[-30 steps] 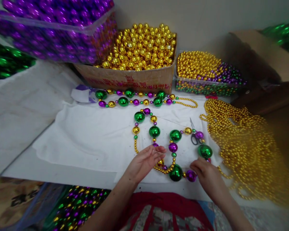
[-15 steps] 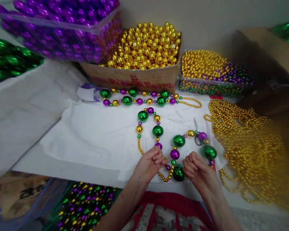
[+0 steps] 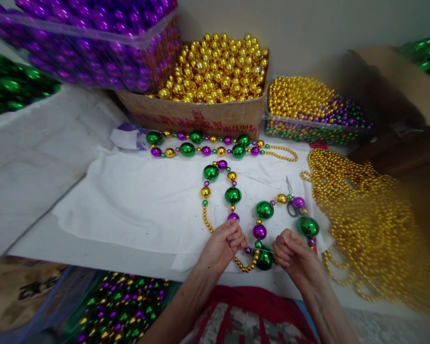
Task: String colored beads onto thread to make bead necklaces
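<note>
My left hand (image 3: 222,246) and my right hand (image 3: 294,251) are both closed in a pinch, a short way apart above the front of the white cloth. Between them a thin pale thread (image 3: 267,250) runs taut, passing by a small green bead. The thread belongs to a bead necklace (image 3: 232,195) of large green, purple and gold balls, which lies in loops around my hands. A string of small gold beads (image 3: 245,268) hangs just below the thread. Scissors (image 3: 292,209) lie beyond my right hand, partly under a purple ball. My fingers hide the thread's ends.
Another bead necklace (image 3: 220,151) lies stretched out behind. At the back stand a cardboard box (image 3: 200,114) of gold balls, a clear bin (image 3: 103,36) of purple balls and a tub (image 3: 315,125) of small beads. Gold bead strands (image 3: 365,224) pile up on the right.
The thread now shows as a longer straight line between my hands. Both hands stay closed and have barely moved; the whole view has shifted slightly.
</note>
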A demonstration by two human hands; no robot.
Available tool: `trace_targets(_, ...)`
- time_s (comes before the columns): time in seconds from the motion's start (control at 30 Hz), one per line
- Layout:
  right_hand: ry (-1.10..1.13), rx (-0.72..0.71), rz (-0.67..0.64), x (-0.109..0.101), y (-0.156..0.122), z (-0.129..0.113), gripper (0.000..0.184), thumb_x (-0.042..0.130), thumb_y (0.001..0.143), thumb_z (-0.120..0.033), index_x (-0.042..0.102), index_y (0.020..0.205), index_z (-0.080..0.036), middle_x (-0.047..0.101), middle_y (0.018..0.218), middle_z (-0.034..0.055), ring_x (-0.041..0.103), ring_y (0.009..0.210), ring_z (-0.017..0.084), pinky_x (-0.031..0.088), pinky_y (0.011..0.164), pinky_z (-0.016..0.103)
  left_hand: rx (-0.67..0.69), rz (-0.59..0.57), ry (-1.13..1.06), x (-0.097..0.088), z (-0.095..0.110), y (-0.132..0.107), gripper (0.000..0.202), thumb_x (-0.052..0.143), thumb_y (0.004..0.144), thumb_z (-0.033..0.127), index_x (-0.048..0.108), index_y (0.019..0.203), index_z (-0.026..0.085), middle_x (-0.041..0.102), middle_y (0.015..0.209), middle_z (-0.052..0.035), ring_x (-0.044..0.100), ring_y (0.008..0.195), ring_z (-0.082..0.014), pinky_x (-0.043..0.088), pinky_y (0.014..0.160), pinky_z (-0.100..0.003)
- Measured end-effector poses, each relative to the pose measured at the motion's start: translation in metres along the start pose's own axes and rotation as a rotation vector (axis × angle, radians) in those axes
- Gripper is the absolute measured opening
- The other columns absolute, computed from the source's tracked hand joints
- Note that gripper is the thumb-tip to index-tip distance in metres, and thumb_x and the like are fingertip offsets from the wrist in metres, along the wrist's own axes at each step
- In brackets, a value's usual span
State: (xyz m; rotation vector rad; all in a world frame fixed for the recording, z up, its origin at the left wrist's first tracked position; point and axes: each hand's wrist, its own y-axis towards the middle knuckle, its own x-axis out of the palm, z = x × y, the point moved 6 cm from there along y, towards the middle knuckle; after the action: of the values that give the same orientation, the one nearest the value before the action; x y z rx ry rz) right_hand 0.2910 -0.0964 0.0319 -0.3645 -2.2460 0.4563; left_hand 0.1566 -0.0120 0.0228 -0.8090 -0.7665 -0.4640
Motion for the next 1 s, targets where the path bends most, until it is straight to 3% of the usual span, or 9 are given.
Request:
trace_targets(0.1,-0.212,-0.029,-0.026,0.016,-0.005,-0.013,0.030,0.060,0.084,-0.039,0.043,0.069,-0.020,0.029,0.057,-0.0067,0.025,0.049,0.009,0.017,0.044,0.022,0.066,-0.088,0.183,0.020,0.019,-0.007,0.028,0.062,0.082,0.029,0.043,0.065,0.016,0.033,0.052,0.0076,0.034,0.048,-0.0062,0.040,0.062,-0.025)
trace_targets(0.23,-0.662,-0.095,-0.176,0.065,-0.010,-0.036,0.019,0.060,0.086,-0.035,0.054,0.097,-0.021,0.040,0.064,-0.0061,0.034,0.054,0.009,0.024,0.048,0.022,0.271,-0.294,0.608,0.073,0.062,-0.028,0.022,0.058,0.085,0.030,0.056,0.068,0.015,0.054,0.064,-0.0015,0.052,0.066,-0.0139,0.040,0.071,-0.028)
trace_targets(0.3,-0.831,-0.145,-0.270,0.092,-0.011,-0.047,0.014,0.059,0.086,-0.032,0.057,0.091,-0.019,0.043,0.067,-0.0049,0.038,0.060,0.009,0.027,0.052,0.022,0.381,-0.360,0.764,0.098,0.080,-0.038,0.019,0.058,0.084,0.028,0.061,0.071,0.015,0.062,0.082,-0.0063,0.056,0.082,-0.0182,0.040,0.079,-0.030)
trace_targets(0.4,-0.943,-0.244,-0.316,0.123,-0.013,-0.070,0.024,0.053,0.089,-0.033,0.054,0.072,-0.017,0.045,0.065,-0.0034,0.041,0.063,0.010,0.029,0.054,0.022,0.507,-0.358,0.805,0.118,0.100,-0.044,0.016,0.059,0.084,0.025,0.062,0.072,0.015,0.063,0.101,-0.0077,0.054,0.100,-0.0214,0.037,0.093,-0.031)
trace_targets(0.53,-0.982,-0.334,-0.312,0.153,-0.013,-0.104,0.023,0.054,0.088,-0.033,0.056,0.070,-0.018,0.043,0.062,-0.0039,0.038,0.058,0.009,0.028,0.051,0.022,0.408,-0.355,0.625,0.121,0.097,-0.029,0.017,0.056,0.086,0.031,0.062,0.094,0.017,0.062,0.103,-0.0074,0.055,0.100,-0.0214,0.040,0.089,-0.031)
trace_targets(0.67,-0.967,-0.409,-0.327,0.173,-0.007,-0.123,0.024,0.053,0.087,-0.030,0.054,0.066,-0.019,0.042,0.058,-0.0042,0.036,0.054,0.009,0.028,0.049,0.022,0.311,-0.329,0.486,0.121,0.089,-0.015,0.017,0.062,0.082,0.031,0.062,0.090,0.016,0.060,0.080,-0.0035,0.056,0.076,-0.0156,0.043,0.073,-0.026)
trace_targets(0.77,-0.956,-0.423,-0.310,0.173,0.001,-0.125,0.025,0.053,0.086,-0.031,0.053,0.064,-0.019,0.044,0.057,-0.0038,0.038,0.053,0.009,0.029,0.049,0.023,0.319,-0.326,0.411,0.122,0.091,-0.016,0.017,0.062,0.082,0.028,0.063,0.094,0.016,0.062,0.085,-0.0041,0.057,0.079,-0.0158,0.044,0.077,-0.028)
trace_targets(0.9,-0.905,-0.397,-0.274,0.167,0.007,-0.126,0.024,0.053,0.085,-0.035,0.056,0.067,-0.019,0.045,0.055,-0.0028,0.040,0.051,0.010,0.030,0.047,0.023,0.332,-0.275,0.440,0.114,0.098,-0.019,0.028,0.064,0.081,0.026,0.063,0.107,0.018,0.065,0.102,-0.0076,0.059,0.096,-0.0212,0.041,0.090,-0.033)
trace_targets(1.0,-0.860,-0.377,-0.251,0.165,0.008,-0.128,0.024,0.055,0.083,-0.036,0.058,0.067,-0.019,0.046,0.054,-0.0027,0.039,0.049,0.009,0.030,0.046,0.023,0.350,-0.237,0.514,0.105,0.103,-0.021,0.029,0.063,0.082,0.026,0.063,0.110,0.019,0.066,0.106,-0.0085,0.060,0.097,-0.0218,0.043,0.091,-0.035)
